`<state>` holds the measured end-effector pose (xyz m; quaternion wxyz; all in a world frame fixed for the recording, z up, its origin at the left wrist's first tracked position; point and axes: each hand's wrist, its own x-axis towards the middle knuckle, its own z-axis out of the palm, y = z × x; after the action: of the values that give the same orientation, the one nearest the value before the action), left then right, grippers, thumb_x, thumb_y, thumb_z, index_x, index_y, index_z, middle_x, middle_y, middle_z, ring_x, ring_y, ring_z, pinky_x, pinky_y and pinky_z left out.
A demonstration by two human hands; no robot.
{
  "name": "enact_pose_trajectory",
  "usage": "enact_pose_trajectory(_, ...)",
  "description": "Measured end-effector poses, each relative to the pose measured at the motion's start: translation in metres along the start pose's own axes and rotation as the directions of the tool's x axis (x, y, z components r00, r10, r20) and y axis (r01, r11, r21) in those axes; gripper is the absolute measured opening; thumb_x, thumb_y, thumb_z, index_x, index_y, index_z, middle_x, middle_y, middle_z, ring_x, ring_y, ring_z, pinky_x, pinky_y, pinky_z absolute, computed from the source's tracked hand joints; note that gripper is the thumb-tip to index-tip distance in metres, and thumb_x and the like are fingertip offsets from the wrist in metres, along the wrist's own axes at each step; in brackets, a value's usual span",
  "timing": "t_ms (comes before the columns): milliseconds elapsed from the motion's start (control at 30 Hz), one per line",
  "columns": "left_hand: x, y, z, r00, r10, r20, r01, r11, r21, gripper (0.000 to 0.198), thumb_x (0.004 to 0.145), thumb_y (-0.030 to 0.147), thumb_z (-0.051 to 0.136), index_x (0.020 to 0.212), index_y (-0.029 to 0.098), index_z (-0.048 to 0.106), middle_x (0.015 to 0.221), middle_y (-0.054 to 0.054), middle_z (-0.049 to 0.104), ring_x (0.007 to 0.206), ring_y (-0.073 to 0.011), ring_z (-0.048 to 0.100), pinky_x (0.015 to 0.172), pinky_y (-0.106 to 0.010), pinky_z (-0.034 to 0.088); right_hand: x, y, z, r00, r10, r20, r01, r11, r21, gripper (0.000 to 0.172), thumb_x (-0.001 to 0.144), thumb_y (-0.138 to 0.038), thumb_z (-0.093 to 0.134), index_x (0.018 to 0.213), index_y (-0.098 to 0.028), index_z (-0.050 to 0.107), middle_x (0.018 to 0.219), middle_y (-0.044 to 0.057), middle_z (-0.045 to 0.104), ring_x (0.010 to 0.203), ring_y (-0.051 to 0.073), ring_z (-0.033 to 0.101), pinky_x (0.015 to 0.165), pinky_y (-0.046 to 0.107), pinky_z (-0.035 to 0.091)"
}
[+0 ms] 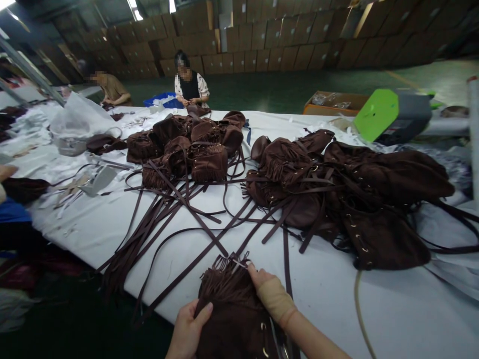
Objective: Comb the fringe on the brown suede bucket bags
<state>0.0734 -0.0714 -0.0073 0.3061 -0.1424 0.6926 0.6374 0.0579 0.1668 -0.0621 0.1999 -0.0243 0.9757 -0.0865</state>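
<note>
A dark brown fringed bag (232,319) lies at the near edge of the white table, its fringe pointing away from me and gold eyelets along its right side. My left hand (189,326) grips the bag's left side, thumb on top and fingers underneath. At the fringe's far end is my right hand (271,294), wearing a beige wrap, with its fingers closed. A thin, pale, shiny piece (239,262) shows at these fingertips among the fringe strands; its kind is unclear. Long brown straps (149,234) lie just beyond the bag.
Brown bags are heaped at centre (209,164) and right (385,219). A green and grey machine (392,114) stands at the back right, near an open carton (337,102). A co-worker (191,87) handles something brown across the table; another person (112,89) works farther left.
</note>
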Motion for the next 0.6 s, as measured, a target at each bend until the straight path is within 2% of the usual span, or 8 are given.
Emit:
enact_pose_trajectory(67, 0.007, -0.006, -0.006, 0.998, 0.015, 0.055, -0.019, 0.997, 0.075, 0.052, 0.074, 0.059, 0.063, 0.091, 0.010, 0.071, 0.085, -0.010, 0.074, 0.084, -0.0299, 0.068, 0.076, -0.037, 0.053, 0.004, 0.004, -0.009, 1.000, 0.002, -0.017, -0.003, 0.999, -0.038, 0.054, 0.085, 0.004, 0.033, 0.130, -0.021, 0.049, 0.090, 0.012, 0.069, 0.076, 0.025, 0.071, 0.062, 0.031, 0.054)
enact_pose_trajectory(133, 0.016, -0.006, -0.017, 0.996, 0.054, 0.072, -0.070, 0.966, 0.249, 0.046, 0.077, 0.051, 0.061, 0.096, 0.011, 0.070, 0.094, -0.012, 0.073, 0.093, -0.0313, 0.066, 0.084, -0.039, 0.052, 0.006, 0.001, -0.017, 0.999, -0.002, -0.041, -0.001, 0.998, -0.068, 0.055, 0.086, 0.003, 0.032, 0.132, -0.022, 0.047, 0.093, 0.013, 0.068, 0.075, 0.025, 0.071, 0.060, 0.030, 0.054)
enact_pose_trajectory(200, 0.025, 0.002, -0.025, 0.986, 0.164, -0.020, -0.136, 0.876, 0.462, 0.049, 0.073, 0.043, 0.064, 0.110, 0.010, 0.067, 0.113, -0.016, 0.068, 0.110, -0.0339, 0.060, 0.097, -0.043, 0.045, 0.006, -0.004, -0.023, 0.998, -0.016, -0.065, 0.010, 0.996, -0.089, 0.055, 0.087, 0.002, 0.033, 0.134, -0.022, 0.046, 0.095, 0.013, 0.068, 0.075, 0.024, 0.071, 0.061, 0.029, 0.054)
enact_pose_trajectory(300, 0.037, 0.026, -0.021, 0.915, 0.388, -0.111, -0.243, 0.750, 0.616, 0.065, 0.075, 0.039, 0.062, 0.132, 0.010, 0.052, 0.135, -0.017, 0.055, 0.124, -0.0311, 0.050, 0.108, -0.043, 0.036, -0.002, -0.013, -0.024, 0.993, -0.039, -0.111, 0.027, 0.994, -0.103, 0.051, 0.087, 0.001, 0.037, 0.133, -0.021, 0.047, 0.091, 0.013, 0.067, 0.073, 0.022, 0.070, 0.060, 0.027, 0.052)
enact_pose_trajectory(333, 0.041, 0.035, -0.014, 0.910, 0.410, -0.070, -0.286, 0.739, 0.611, 0.063, 0.078, 0.039, 0.059, 0.133, 0.011, 0.051, 0.134, -0.016, 0.055, 0.122, -0.0292, 0.052, 0.106, -0.041, 0.038, -0.005, -0.015, -0.022, 0.990, -0.047, -0.131, 0.033, 0.994, -0.104, 0.051, 0.086, 0.000, 0.039, 0.132, -0.020, 0.047, 0.090, 0.012, 0.067, 0.072, 0.021, 0.070, 0.058, 0.025, 0.052)
enact_pose_trajectory(400, 0.048, 0.048, 0.005, 0.926, 0.363, 0.103, -0.354, 0.741, 0.570, 0.049, 0.082, 0.038, 0.055, 0.125, 0.015, 0.058, 0.123, -0.013, 0.063, 0.110, -0.0267, 0.059, 0.098, -0.037, 0.044, -0.013, -0.019, -0.018, 0.984, -0.060, -0.167, 0.044, 0.994, -0.100, 0.051, 0.085, 0.000, 0.042, 0.132, -0.020, 0.048, 0.087, 0.011, 0.068, 0.067, 0.020, 0.070, 0.055, 0.022, 0.050)
enact_pose_trajectory(500, 0.058, 0.050, 0.035, 0.901, 0.287, 0.325, -0.427, 0.715, 0.553, 0.033, 0.084, 0.033, 0.051, 0.110, 0.018, 0.066, 0.112, -0.011, 0.069, 0.104, -0.0266, 0.062, 0.093, -0.036, 0.044, -0.021, -0.021, -0.011, 0.978, -0.058, -0.200, 0.041, 0.995, -0.087, 0.049, 0.085, -0.003, 0.045, 0.131, -0.021, 0.050, 0.084, 0.009, 0.069, 0.064, 0.020, 0.070, 0.052, 0.021, 0.050)
enact_pose_trajectory(600, 0.061, 0.041, 0.055, 0.895, 0.263, 0.360, -0.432, 0.708, 0.559, 0.030, 0.090, 0.033, 0.041, 0.091, 0.018, 0.066, 0.090, -0.010, 0.071, 0.083, -0.0243, 0.064, 0.077, -0.033, 0.045, -0.023, -0.018, -0.010, 0.972, -0.050, -0.230, 0.034, 0.997, -0.071, 0.045, 0.087, -0.009, 0.048, 0.131, -0.020, 0.051, 0.082, 0.008, 0.070, 0.065, 0.021, 0.070, 0.052, 0.022, 0.051)
